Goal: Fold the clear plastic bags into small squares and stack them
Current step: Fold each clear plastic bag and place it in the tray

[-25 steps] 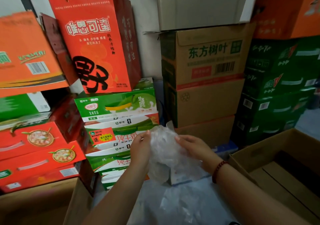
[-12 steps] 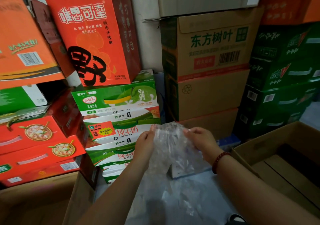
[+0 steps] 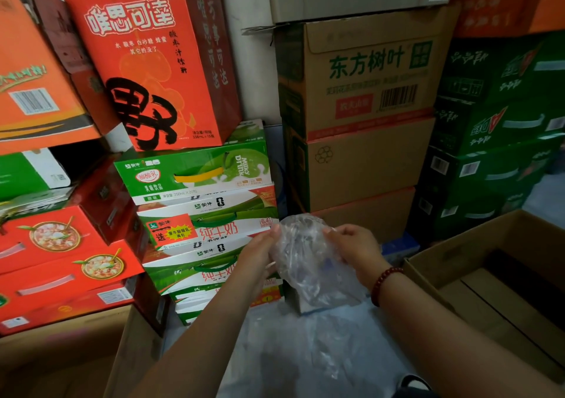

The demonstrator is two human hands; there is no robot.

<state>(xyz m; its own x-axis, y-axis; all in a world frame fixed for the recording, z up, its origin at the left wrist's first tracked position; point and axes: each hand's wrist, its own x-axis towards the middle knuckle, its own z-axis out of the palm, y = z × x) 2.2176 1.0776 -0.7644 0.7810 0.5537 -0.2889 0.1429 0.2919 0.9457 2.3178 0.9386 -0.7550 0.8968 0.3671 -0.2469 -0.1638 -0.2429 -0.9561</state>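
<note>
A crumpled clear plastic bag [image 3: 305,260] hangs in the air between my two hands, in front of the stacked cartons. My left hand [image 3: 258,254] pinches its upper left edge. My right hand [image 3: 356,249] pinches its upper right edge; a red bead bracelet sits on that wrist. The bag's lower part droops down, wrinkled and unfolded. More clear plastic [image 3: 305,351] lies spread on the surface below my arms.
Green and white milk cartons [image 3: 198,214] are stacked just behind my left hand. Brown cardboard boxes [image 3: 360,153] stand behind the bag. An open cardboard box [image 3: 489,275] is at the right, another brown box [image 3: 61,358] at the lower left. Red cartons [image 3: 61,244] fill the left.
My hands have stayed high with the bag and drawn its top edge a little wider apart. The camera has tilted slightly, shifting the boxes upward in view.
</note>
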